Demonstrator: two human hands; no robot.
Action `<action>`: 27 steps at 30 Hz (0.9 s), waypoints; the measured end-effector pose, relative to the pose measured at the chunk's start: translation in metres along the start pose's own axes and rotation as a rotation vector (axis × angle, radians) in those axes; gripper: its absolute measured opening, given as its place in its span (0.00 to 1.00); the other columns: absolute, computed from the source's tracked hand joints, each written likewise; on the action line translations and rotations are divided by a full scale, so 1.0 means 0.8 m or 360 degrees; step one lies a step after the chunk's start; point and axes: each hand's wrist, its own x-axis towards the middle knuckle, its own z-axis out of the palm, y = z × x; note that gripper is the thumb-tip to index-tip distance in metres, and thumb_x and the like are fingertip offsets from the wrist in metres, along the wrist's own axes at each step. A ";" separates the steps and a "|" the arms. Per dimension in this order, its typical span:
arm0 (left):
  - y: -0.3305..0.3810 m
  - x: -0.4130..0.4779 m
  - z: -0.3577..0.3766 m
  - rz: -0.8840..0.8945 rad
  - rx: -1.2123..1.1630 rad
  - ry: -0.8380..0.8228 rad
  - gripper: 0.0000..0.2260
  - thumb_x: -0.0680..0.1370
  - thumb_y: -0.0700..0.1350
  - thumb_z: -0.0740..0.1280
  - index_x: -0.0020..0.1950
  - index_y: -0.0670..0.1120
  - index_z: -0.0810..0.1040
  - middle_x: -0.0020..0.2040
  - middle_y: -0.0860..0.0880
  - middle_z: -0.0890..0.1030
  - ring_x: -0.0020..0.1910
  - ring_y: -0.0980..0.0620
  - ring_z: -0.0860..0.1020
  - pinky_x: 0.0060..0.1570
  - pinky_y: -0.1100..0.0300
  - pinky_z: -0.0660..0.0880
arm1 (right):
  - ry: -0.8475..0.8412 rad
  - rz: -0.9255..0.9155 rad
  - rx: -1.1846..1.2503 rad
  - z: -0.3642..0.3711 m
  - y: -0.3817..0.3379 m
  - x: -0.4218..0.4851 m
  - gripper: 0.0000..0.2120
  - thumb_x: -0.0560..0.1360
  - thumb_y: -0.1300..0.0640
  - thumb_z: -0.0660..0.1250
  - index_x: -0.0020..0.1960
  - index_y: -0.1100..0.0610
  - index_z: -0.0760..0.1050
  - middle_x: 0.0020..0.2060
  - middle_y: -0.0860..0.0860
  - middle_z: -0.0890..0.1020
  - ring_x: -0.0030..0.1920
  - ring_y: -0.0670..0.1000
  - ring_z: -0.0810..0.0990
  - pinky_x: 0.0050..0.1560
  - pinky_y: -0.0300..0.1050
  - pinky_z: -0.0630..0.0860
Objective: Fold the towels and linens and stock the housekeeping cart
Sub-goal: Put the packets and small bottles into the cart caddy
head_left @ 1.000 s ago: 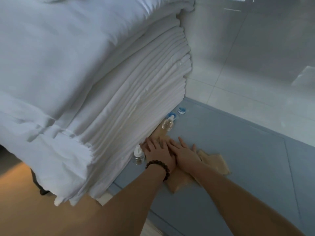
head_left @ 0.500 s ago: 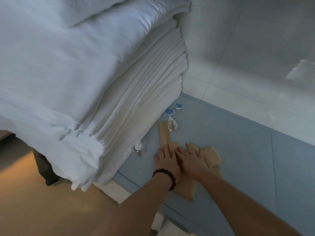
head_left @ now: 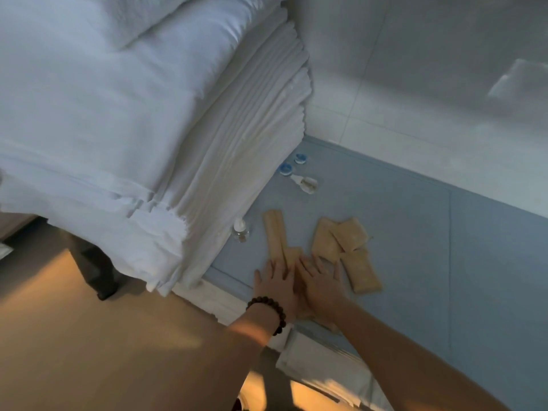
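Note:
A long tan cloth [head_left: 275,232], folded into a narrow strip, lies on the blue-grey surface [head_left: 415,232]. My left hand [head_left: 274,284], with a dark bead bracelet at the wrist, lies flat on its near end, fingers straight. My right hand [head_left: 318,281] presses flat beside it, touching the left hand. To the right lie more folded tan cloths [head_left: 344,241], one [head_left: 363,274] angled toward the near edge. A tall stack of folded white linens [head_left: 148,129] stands at the left.
A small clear bottle [head_left: 240,229] stands at the foot of the linen stack. Another bottle [head_left: 307,183] lies on its side near two blue-capped items [head_left: 286,169]. White fabric [head_left: 326,369] hangs below the surface's near edge. A pale wall [head_left: 430,69] is behind.
Both hands slid back along the tan cloth toward the near edge, uncovering its folded length. The far bottle now lies on its side. The view has shifted back and left.

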 end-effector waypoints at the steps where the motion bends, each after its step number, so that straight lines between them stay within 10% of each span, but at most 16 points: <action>1: -0.001 -0.005 0.001 0.0009 0.0006 0.0004 0.30 0.82 0.54 0.54 0.80 0.50 0.45 0.79 0.45 0.43 0.78 0.42 0.43 0.74 0.39 0.43 | 0.0017 -0.0007 0.0010 0.002 -0.001 -0.004 0.29 0.82 0.48 0.50 0.78 0.51 0.41 0.78 0.46 0.43 0.77 0.51 0.36 0.70 0.67 0.36; 9: -0.015 -0.036 0.013 0.0257 -0.0112 0.0357 0.31 0.80 0.56 0.55 0.79 0.49 0.49 0.80 0.46 0.44 0.78 0.46 0.41 0.73 0.41 0.41 | 0.0242 0.0122 0.0304 0.009 0.031 -0.065 0.36 0.78 0.41 0.59 0.78 0.52 0.47 0.78 0.48 0.45 0.77 0.51 0.40 0.74 0.52 0.37; 16: 0.009 -0.040 0.039 0.0437 0.0250 0.0097 0.51 0.71 0.70 0.64 0.79 0.44 0.41 0.79 0.45 0.40 0.77 0.47 0.38 0.73 0.38 0.38 | 0.0076 0.0096 0.0373 0.034 0.007 -0.100 0.41 0.76 0.37 0.60 0.78 0.53 0.45 0.78 0.49 0.45 0.77 0.49 0.41 0.74 0.50 0.38; 27: 0.025 -0.054 0.056 0.0384 0.0453 0.0356 0.22 0.83 0.45 0.49 0.78 0.46 0.55 0.78 0.40 0.55 0.77 0.41 0.51 0.73 0.38 0.42 | 0.0365 -0.0010 0.0370 0.062 0.000 -0.124 0.27 0.81 0.57 0.54 0.78 0.53 0.50 0.78 0.48 0.52 0.78 0.49 0.47 0.75 0.47 0.40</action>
